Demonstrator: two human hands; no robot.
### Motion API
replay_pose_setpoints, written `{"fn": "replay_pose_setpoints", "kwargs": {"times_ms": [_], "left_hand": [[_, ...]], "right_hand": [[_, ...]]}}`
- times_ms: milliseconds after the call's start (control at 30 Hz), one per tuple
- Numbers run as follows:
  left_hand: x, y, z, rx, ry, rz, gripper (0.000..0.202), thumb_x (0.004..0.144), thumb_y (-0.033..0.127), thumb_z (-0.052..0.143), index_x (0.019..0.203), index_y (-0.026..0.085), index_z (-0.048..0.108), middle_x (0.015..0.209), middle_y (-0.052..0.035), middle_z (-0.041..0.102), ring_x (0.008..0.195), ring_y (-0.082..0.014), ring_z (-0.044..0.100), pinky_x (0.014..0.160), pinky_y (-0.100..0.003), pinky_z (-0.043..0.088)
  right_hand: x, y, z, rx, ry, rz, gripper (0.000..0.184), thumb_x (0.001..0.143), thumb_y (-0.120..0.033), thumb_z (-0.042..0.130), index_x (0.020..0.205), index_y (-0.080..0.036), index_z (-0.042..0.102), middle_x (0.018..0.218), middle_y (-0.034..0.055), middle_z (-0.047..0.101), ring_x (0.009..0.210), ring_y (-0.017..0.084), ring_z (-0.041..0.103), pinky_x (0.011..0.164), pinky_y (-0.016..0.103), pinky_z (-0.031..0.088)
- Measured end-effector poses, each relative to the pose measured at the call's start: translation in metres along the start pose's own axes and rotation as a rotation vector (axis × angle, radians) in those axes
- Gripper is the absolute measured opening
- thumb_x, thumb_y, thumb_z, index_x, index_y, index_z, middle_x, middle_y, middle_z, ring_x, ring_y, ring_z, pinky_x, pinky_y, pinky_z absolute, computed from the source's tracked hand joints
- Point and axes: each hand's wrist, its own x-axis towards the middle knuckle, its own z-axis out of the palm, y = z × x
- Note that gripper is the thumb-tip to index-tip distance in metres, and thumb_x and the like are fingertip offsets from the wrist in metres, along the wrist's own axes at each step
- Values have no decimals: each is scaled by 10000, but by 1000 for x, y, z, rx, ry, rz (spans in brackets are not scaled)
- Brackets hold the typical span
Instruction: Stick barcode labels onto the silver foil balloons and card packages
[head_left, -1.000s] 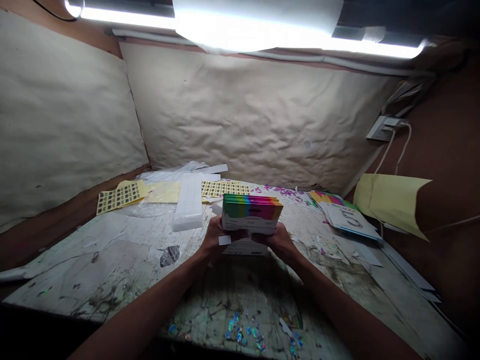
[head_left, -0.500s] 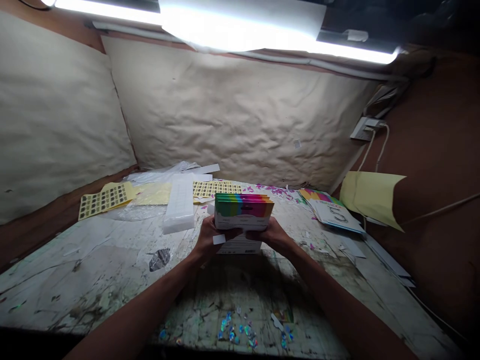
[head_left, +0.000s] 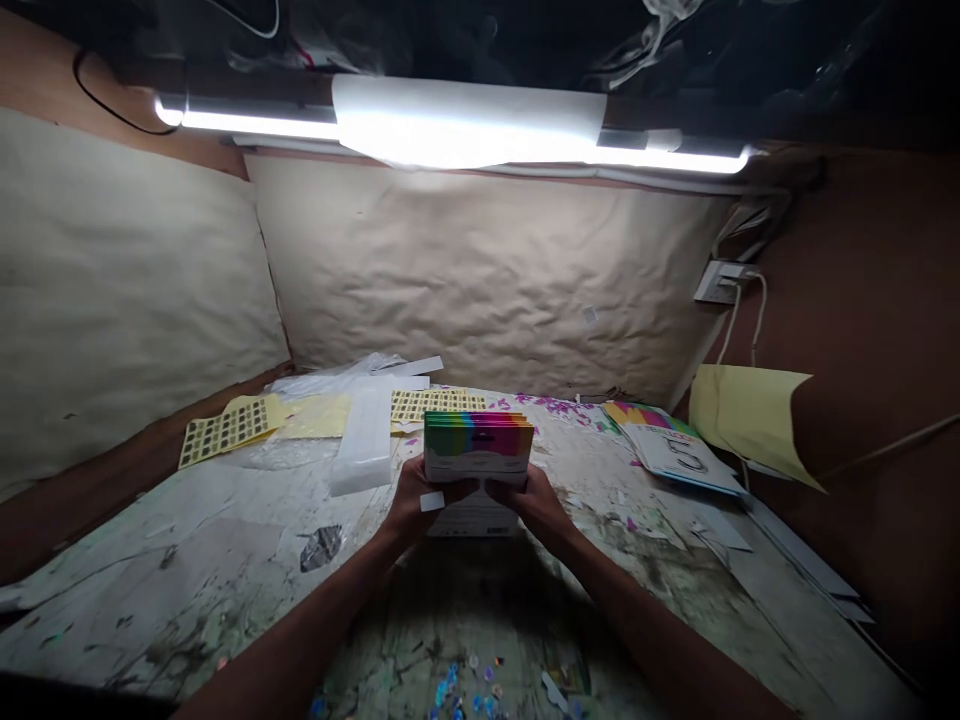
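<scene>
Both hands grip a stack of printed cards [head_left: 477, 462] upright near the middle of the table. Its top edge has green, blue, pink and orange bands, and the lower part is white with small print and a barcode. My left hand [head_left: 414, 497] is closed on the left side, thumb across the near face. A small white label [head_left: 432, 501] is stuck on that hand near the thumb. On the right side my right hand [head_left: 538, 500] closes the same way, its thumb almost meeting the other. The fingers behind the stack are hidden.
Left lie yellow sticker sheets [head_left: 232, 430] and a long white strip pile [head_left: 364, 440]. At right are colourful printed cards marked 5 [head_left: 679, 450] and a hanging yellow sheet [head_left: 750, 410]. Shiny confetti [head_left: 446, 685] dots the near edge; a lamp [head_left: 465, 125] hangs above.
The view has tilted up, so the lamp and table sit lower in the picture. Both hands still hold the card stack in nearly the same pose.
</scene>
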Motion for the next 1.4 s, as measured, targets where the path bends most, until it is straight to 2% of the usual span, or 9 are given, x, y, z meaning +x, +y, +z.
{"fn": "replay_pose_setpoints", "kwargs": {"times_ms": [167, 333, 533, 700, 900, 1133, 1300, 1400], "left_hand": [[-1, 1, 2, -56, -61, 18, 406, 578, 243, 882, 936, 103, 750, 913, -131, 749, 911, -327, 687, 760, -401, 581], [-3, 5, 2, -83, -100, 19, 422, 559, 341, 889, 887, 112, 754, 864, -116, 747, 866, -317, 693, 737, -399, 579], [-6, 9, -2, -97, -97, 49, 429, 575, 410, 864, 879, 128, 755, 843, -100, 744, 852, -319, 689, 740, -408, 573], [-6, 8, -5, -119, -102, 63, 385, 600, 369, 850, 885, 128, 756, 833, -84, 741, 810, -293, 685, 742, -390, 559], [-5, 6, -7, -160, -135, 68, 343, 621, 332, 837, 881, 123, 756, 835, -78, 742, 770, -256, 679, 736, -351, 538], [-9, 10, -2, -160, -126, 46, 341, 621, 344, 834, 877, 132, 757, 834, -73, 743, 779, -264, 679, 752, -364, 533], [-11, 16, 2, -195, -119, -10, 324, 563, 291, 873, 805, 118, 745, 792, -70, 729, 766, -250, 661, 731, -332, 518], [-10, 16, 3, -209, -67, -55, 434, 488, 243, 912, 855, 127, 711, 852, -67, 715, 834, -253, 650, 759, -317, 511]], "right_hand": [[1, -2, 0, 23, -4, 38, 436, 562, -368, 867, 930, -171, 744, 898, 55, 743, 835, 264, 676, 805, 407, 528], [0, 0, 1, 20, -15, 31, 483, 539, -324, 880, 978, -181, 738, 951, 64, 746, 880, 282, 676, 832, 428, 527], [2, -2, 5, -83, 12, 31, 513, 566, -381, 868, 1016, -177, 730, 994, 90, 741, 929, 314, 666, 860, 466, 515], [3, -2, 10, -66, -4, 15, 519, 564, -376, 872, 1023, -183, 726, 1006, 89, 740, 947, 310, 666, 877, 459, 509], [2, 5, 16, -49, 91, 17, 497, 559, -375, 865, 995, -178, 730, 997, 86, 744, 933, 307, 672, 874, 469, 518], [-2, 6, 12, -38, 98, 1, 487, 542, -328, 877, 986, -183, 738, 971, 80, 750, 892, 300, 679, 831, 449, 531], [-6, 11, 8, -5, 86, -7, 441, 574, -343, 867, 971, -191, 747, 980, 77, 748, 902, 300, 679, 835, 444, 530], [-5, 9, 9, 41, 89, 18, 423, 562, -324, 874, 943, -185, 754, 937, 70, 756, 884, 299, 683, 840, 454, 526]]}}
